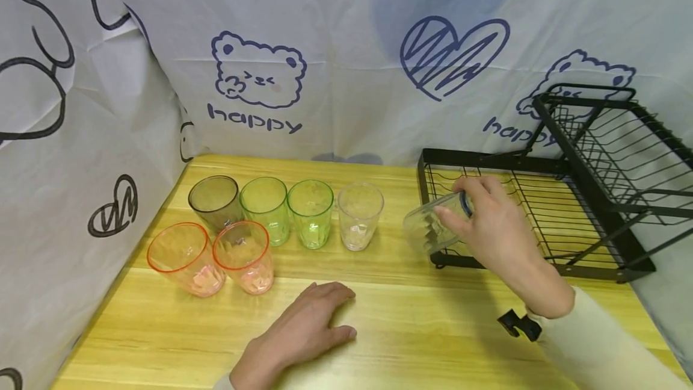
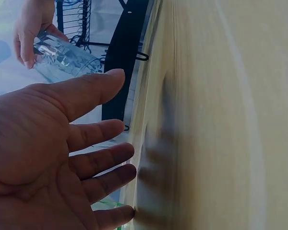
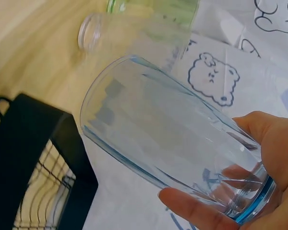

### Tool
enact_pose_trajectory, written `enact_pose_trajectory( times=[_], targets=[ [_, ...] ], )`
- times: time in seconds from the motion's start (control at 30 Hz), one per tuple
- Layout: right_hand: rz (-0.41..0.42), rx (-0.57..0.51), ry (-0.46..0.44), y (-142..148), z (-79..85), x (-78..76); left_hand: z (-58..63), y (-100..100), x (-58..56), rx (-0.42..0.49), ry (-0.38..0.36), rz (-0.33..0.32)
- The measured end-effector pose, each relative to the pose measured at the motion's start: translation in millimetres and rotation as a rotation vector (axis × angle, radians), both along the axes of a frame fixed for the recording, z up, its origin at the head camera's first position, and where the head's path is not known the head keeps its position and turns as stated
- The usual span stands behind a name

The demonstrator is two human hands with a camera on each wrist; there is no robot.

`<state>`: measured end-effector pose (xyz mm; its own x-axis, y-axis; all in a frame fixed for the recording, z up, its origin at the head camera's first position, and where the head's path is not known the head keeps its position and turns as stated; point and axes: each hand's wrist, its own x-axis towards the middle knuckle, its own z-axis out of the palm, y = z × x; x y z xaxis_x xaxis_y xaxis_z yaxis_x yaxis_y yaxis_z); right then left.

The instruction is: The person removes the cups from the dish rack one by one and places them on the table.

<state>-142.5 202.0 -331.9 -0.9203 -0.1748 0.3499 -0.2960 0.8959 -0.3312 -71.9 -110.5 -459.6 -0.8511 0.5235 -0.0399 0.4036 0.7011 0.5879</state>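
Observation:
My right hand [image 1: 495, 227] grips a clear, blue-tinted drinking glass [image 3: 168, 139] round its thick blue base. The glass is tilted, its rim pointing left and down, at the left front edge of the black dish rack [image 1: 541, 266]. My left hand [image 1: 305, 324] hovers low over the table, fingers loosely spread and holding nothing; its palm [image 2: 33, 167] shows in the left wrist view. Left of the held glass a clear glass [image 1: 360, 215] stands upright, in a row with two green glasses [image 1: 310, 215] [image 1: 265, 209] and a grey glass [image 1: 213, 200].
Two orange-rimmed glasses [image 1: 184, 257] [image 1: 246, 257] stand in front of the grey one. The rack's raised upper tier [image 1: 622, 149] rises at the right. A printed white cloth [image 1: 346, 107] hangs behind the wooden table [image 1: 400, 330] and along its left side.

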Motion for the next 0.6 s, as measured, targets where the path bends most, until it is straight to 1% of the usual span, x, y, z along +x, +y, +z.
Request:
enact_pose_trajectory(
  times=[0.13,0.27,0.33,0.47,0.57,0.6],
  targets=[
    [0.011,-0.054,-0.048,-5.2,-7.8,6.8,1.2,-1.2,-0.2,0.022,-0.032,0.039],
    [0.016,-0.140,-0.124,-9.4,-19.6,11.2,3.9,-2.9,0.1,0.049,-0.080,0.094],
    [0.022,-0.190,-0.146,-11.0,-27.1,12.7,5.6,-3.6,-0.1,0.072,-0.105,0.123],
    [0.023,-0.280,-0.167,-15.4,-42.0,16.6,10.4,-3.8,-0.5,0.140,-0.149,0.192],
    [0.018,-0.347,-0.197,-20.4,-50.7,21.2,14.1,-3.1,-0.2,0.216,-0.183,0.246],
    [0.019,-0.376,-0.221,-22.4,-53.0,23.2,15.3,-2.8,-0.1,0.246,-0.194,0.260]
  ],
)
